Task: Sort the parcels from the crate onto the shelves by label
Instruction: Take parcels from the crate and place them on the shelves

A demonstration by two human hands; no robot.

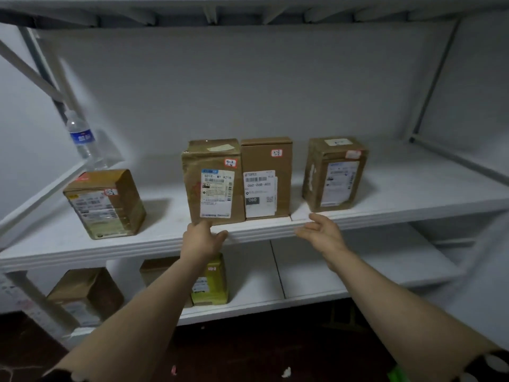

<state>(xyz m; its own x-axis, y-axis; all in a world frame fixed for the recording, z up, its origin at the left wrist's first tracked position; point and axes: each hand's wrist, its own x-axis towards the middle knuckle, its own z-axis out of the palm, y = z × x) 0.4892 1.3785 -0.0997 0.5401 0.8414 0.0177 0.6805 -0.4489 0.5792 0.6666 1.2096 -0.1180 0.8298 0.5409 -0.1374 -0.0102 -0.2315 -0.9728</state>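
Note:
Several brown cardboard parcels stand on the white middle shelf [261,230]. A taped parcel [213,181] with a red-edged tag stands flush against a plain one [266,177] to its right. One parcel [334,173] stands apart on the right, and another [106,204] sits at the left. My left hand [202,239] reaches the shelf's front edge, fingertips at the bottom corner of the taped parcel, holding nothing. Just off the edge, my right hand [321,232] hovers with relaxed, spread fingers and is empty. The crate is out of sight.
A water bottle [82,139] stands at the shelf's back left, by a slanted metal brace. On the lower shelf [303,293] are a brown parcel [85,295], a yellow parcel [212,279] and another brown one behind my left forearm. The floor below is dark.

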